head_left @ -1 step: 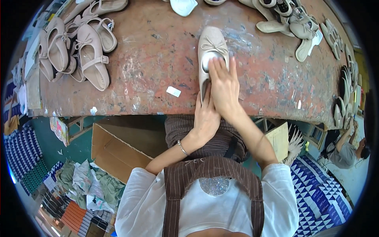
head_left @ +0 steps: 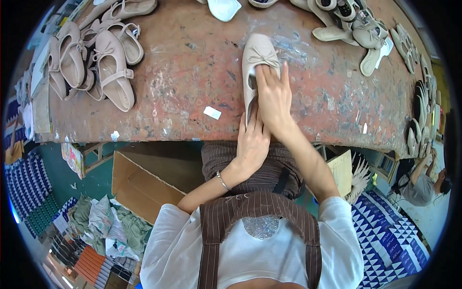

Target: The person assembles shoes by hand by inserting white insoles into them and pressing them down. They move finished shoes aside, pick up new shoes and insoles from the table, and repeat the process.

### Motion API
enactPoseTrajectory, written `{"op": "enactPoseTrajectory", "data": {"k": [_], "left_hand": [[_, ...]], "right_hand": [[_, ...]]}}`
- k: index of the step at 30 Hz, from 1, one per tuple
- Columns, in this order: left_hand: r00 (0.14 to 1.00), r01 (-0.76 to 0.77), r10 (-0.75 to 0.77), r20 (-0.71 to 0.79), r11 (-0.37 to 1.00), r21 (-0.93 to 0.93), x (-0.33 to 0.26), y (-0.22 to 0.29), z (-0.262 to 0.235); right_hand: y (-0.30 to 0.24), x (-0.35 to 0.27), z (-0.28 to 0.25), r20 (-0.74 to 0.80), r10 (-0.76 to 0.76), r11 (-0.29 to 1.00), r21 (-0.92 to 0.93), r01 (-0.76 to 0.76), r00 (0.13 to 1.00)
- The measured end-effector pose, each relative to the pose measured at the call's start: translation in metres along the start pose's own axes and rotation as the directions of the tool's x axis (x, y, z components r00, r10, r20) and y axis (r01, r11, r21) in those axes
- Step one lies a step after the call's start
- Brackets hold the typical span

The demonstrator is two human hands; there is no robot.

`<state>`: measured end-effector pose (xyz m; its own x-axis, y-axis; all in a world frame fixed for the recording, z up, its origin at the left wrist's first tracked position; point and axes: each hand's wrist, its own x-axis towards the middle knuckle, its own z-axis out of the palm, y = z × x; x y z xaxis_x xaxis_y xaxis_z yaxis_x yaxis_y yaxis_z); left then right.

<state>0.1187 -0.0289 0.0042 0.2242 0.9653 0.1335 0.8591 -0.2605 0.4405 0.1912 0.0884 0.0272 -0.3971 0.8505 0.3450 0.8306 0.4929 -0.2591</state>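
Observation:
A beige ballet flat (head_left: 260, 47) with a small bow lies on the worktable, its toe pointing away from me. My left hand (head_left: 253, 143) holds it at the heel, fingers along the back edge. My right hand (head_left: 275, 101) reaches into the shoe's opening with its fingers stretched forward. Its fingertips are hidden under the front part, and one finger stands apart outside on the right side. A sliver of white stuffing (head_left: 252, 71) shows beside the fingers; the rest of it is out of sight.
The worn reddish table (head_left: 183, 86) carries beige strap shoes (head_left: 113, 72) at left and more shoes (head_left: 368, 33) at far right. A small white label (head_left: 211, 112) lies left of my hands. Below the table edge stands an open cardboard box (head_left: 139, 188). Another person (head_left: 423, 185) is at far right.
My right fingers have gone deeper into the shoe's toe, and much less of the white stuffing shows. My left hand stays at the heel.

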Motion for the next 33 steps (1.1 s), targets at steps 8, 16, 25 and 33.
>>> {"op": "enactPoseTrajectory", "data": {"k": [8, 16, 25, 33], "left_hand": [[0.999, 0.022, -0.017, 0.048, 0.993, -0.113, -0.015, -0.001, 0.004], [1.000, -0.029, 0.029, 0.005, 0.999, 0.017, -0.008, 0.000, 0.005], [0.956, -0.117, 0.052, -0.290, 0.970, -0.211, -0.003, -0.060, -0.077], [0.879, 0.459, -0.150, -0.452, 0.519, 0.721, 0.088, -0.268, -0.280]], "right_hand": [[-0.023, -0.034, -0.020, 0.168, -0.085, 0.996, 0.011, 0.084, 0.982], [-0.009, 0.014, 0.003, 0.277, 0.076, 0.977, -0.212, -0.016, 0.958], [0.010, 0.092, -0.068, 0.535, -0.205, 0.786, 0.589, -0.188, 0.820], [-0.006, 0.214, 0.068, -0.022, 0.083, 0.996, 0.039, -0.082, 0.996]]}}
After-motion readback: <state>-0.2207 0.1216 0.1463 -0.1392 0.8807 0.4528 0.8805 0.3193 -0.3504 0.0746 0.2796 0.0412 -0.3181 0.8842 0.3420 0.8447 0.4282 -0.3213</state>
